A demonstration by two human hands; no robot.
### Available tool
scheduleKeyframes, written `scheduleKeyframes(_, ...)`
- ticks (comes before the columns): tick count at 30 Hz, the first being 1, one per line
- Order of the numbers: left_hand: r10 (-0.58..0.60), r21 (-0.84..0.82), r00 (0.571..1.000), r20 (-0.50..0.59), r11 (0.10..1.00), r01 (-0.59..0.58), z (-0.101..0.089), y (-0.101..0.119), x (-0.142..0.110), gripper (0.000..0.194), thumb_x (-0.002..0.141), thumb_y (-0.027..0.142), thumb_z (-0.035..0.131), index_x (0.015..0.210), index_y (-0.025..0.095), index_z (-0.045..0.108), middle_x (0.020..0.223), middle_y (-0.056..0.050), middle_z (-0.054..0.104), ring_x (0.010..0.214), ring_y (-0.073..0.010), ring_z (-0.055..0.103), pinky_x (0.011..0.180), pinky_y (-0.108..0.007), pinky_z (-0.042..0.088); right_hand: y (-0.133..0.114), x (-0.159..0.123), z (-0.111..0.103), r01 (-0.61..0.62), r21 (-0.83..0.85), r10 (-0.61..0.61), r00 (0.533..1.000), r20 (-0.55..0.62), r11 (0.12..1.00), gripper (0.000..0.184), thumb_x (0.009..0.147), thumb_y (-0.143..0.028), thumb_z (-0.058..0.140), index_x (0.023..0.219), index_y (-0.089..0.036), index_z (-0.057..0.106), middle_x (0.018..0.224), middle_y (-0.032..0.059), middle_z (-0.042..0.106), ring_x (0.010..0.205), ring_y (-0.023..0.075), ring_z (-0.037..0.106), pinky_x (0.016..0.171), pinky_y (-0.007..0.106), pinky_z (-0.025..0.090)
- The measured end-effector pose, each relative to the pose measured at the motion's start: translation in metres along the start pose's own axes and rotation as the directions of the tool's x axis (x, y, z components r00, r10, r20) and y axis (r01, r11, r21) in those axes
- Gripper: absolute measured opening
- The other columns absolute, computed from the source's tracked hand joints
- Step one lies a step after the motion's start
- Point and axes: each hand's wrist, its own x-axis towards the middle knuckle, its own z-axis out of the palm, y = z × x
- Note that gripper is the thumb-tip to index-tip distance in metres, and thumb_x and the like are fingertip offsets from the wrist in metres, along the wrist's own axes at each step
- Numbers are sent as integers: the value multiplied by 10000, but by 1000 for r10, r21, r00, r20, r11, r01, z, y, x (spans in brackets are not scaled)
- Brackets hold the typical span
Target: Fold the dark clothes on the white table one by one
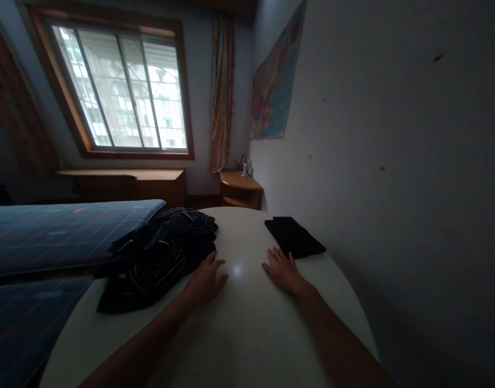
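Both of my hands rest on a round white table (247, 334). My left hand (205, 280) lies palm down with fingers apart, right beside a crumpled heap of dark striped clothes (158, 256) on the table's left side. My right hand (282, 269) is flat and open, its fingertips just short of a neatly folded black cloth (294, 236) at the table's far right. Neither hand holds anything.
A bed with a blue checked cover (57, 231) runs along the left. The grey wall (393, 161) stands close on the right, with a map (275, 81) on it. Behind are a window (122, 86), a curtain, a low wooden cabinet (130, 183) and a corner shelf (239, 188).
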Motion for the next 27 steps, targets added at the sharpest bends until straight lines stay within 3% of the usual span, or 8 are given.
scheduleKeyframes(2, -88, 65, 984, -152, 993, 98, -15, -9, 16, 384, 913, 320, 534, 1215, 117, 654, 1505, -180, 425, 1351, -319, 457, 1124, -421, 382, 1, 0, -2, 42, 7, -42, 999, -19, 999, 648, 1004, -472, 270, 1521, -88, 340, 1607, 153, 268, 1495, 280, 201, 1201, 549, 61)
scheduleKeyframes(4, -152, 134, 926, -346, 969, 209, -30, -24, 30, 400, 914, 317, 513, 1242, 128, 643, 1505, -164, 423, 1384, -329, 400, 1146, -451, 341, 2, 3, -3, 101, 21, -100, 994, -46, 995, 600, 999, -423, 307, 1494, -96, 395, 1581, 144, 336, 1476, 268, 260, 1206, 524, 105)
scheduleKeyframes(7, -267, 181, 840, -472, 903, 389, -44, -51, 40, 459, 911, 329, 527, 1319, 139, 610, 1536, -180, 374, 1392, -378, 363, 1112, -512, 345, 4, 8, -1, 158, 53, -154, 985, -74, 986, 580, 985, -381, 356, 1467, -69, 436, 1555, 156, 382, 1457, 265, 306, 1199, 451, 207)
scheduleKeyframes(12, -396, 204, 790, -469, 821, 533, -46, -81, 40, 460, 934, 361, 509, 1358, 207, 601, 1506, -190, 421, 1317, -391, 453, 1041, -507, 392, 8, 12, 4, 183, 89, -176, 981, -81, 979, 588, 981, -381, 372, 1462, -50, 443, 1550, 181, 376, 1458, 289, 305, 1197, 447, 231)
scheduleKeyframes(17, -490, 135, 744, -454, 788, 600, -57, -93, 45, 541, 956, 302, 384, 1413, 34, 494, 1314, -220, 607, 1188, -344, 571, 978, -441, 453, 9, 11, 3, 172, 110, -165, 984, -71, 979, 591, 982, -385, 373, 1476, -64, 425, 1566, 170, 351, 1468, 286, 284, 1202, 460, 218)
scheduleKeyframes(22, -526, 72, 667, -528, 754, 652, -69, -106, 44, 650, 898, 379, 493, 1450, 42, 437, 1406, -252, 526, 1273, -402, 496, 979, -510, 441, 6, 9, -1, 153, 112, -149, 988, -41, 982, 604, 989, -386, 353, 1484, -42, 401, 1573, 174, 335, 1475, 289, 264, 1205, 470, 205)
scheduleKeyframes(27, -611, -70, 658, -441, 754, 653, -74, -117, 40, 405, 888, 346, 493, 1179, 136, 680, 1092, -207, 716, 1034, -393, 654, 871, -523, 486, 9, 10, 3, 165, 138, -157, 985, -72, 977, 574, 985, -379, 376, 1475, -85, 431, 1566, 166, 354, 1472, 283, 276, 1201, 480, 213)
